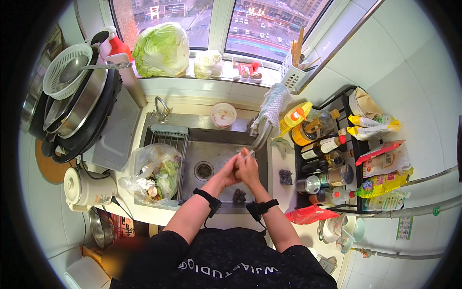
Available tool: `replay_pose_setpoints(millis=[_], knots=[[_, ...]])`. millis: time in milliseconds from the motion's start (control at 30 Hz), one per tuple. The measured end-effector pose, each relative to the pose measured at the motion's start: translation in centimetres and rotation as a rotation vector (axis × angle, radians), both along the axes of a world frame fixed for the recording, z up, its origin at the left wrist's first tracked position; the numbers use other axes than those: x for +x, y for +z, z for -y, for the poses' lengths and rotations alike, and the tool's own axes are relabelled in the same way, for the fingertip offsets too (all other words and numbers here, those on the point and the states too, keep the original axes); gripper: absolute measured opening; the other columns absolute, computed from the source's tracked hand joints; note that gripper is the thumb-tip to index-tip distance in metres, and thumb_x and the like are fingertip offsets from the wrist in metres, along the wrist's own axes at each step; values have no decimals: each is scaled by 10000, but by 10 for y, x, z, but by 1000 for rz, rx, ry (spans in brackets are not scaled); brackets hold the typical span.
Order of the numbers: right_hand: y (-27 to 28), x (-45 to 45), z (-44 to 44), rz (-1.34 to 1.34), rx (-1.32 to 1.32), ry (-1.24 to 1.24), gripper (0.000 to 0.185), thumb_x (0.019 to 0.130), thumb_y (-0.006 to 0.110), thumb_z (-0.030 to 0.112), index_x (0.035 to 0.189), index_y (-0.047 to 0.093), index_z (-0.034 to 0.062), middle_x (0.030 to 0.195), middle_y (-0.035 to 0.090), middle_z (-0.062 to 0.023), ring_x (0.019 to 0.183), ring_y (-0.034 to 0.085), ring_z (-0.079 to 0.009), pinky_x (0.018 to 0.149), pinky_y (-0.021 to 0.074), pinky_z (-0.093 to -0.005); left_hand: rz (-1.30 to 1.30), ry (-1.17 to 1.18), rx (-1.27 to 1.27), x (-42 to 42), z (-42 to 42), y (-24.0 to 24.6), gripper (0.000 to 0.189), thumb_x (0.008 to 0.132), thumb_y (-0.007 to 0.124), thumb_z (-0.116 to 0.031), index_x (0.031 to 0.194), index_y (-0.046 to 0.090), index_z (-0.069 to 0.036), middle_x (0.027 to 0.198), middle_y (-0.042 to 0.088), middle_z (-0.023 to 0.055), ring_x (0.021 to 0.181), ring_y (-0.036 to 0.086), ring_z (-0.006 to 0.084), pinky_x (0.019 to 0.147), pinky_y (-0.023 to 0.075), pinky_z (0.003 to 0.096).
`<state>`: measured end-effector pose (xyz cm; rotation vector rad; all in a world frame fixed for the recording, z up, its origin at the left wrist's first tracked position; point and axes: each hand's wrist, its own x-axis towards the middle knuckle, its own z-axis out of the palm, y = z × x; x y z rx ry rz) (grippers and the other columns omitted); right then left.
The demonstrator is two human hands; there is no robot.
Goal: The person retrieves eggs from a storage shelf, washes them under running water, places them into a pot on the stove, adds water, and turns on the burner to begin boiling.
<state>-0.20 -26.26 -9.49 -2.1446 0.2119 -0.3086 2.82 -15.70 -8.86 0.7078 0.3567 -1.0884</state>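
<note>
My left hand (229,169) and my right hand (247,168) are pressed together over the right part of the stainless steel sink (216,148). They meet just below the mouth of the faucet (262,137), where water runs onto the fingers. A white knitted cloth (276,103) is draped over the faucet's upper part. Whether anything lies between the palms is hidden. A dark scouring pad (239,195) rests on the sink floor below my hands, and the round drain (204,171) is to their left.
A clear plastic bag of food scraps (155,177) sits on the rack (169,132) at the sink's left. A plastic tub (223,115) stands on the back rim. Bottles (325,146) crowd a black shelf at right; another scouring pad (285,177) lies nearer. Stacked pans (81,112) stand left.
</note>
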Motion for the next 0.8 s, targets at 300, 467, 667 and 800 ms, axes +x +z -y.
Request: replay_pose_setpoints(millis=[300, 467, 667, 800], knots=[[2, -5, 16, -484, 1287, -208, 184, 913, 482, 222, 1041, 546, 107, 779, 523, 27, 648, 498, -88, 509, 412, -226, 104, 24, -131, 4, -11, 10, 481, 872, 430, -599, 936, 584, -147, 851, 605, -14, 726, 591, 133, 620, 497, 288], [-24, 4, 5, -354, 1345, -254, 200, 934, 446, 242, 997, 519, 67, 788, 571, -31, 602, 521, -107, 476, 415, -221, 142, 75, -44, 5, -20, 17, 508, 874, 426, -595, 976, 587, -124, 871, 607, -11, 665, 586, 120, 587, 503, 278], [-10, 6, 15, -501, 1225, -99, 195, 940, 462, 236, 970, 503, 47, 823, 609, -89, 561, 571, -142, 426, 442, -205, 72, 328, -30, 10, -42, 16, 479, 872, 439, -580, 918, 565, -120, 947, 617, 10, 660, 586, 121, 521, 503, 266], [12, 12, -3, -543, 1237, -205, 179, 924, 518, 228, 971, 512, 55, 814, 606, -89, 564, 558, -138, 468, 478, -193, 32, 399, -25, 11, -43, 13, 457, 870, 454, -568, 889, 549, -122, 1010, 608, 26, 658, 583, 133, 514, 507, 275]])
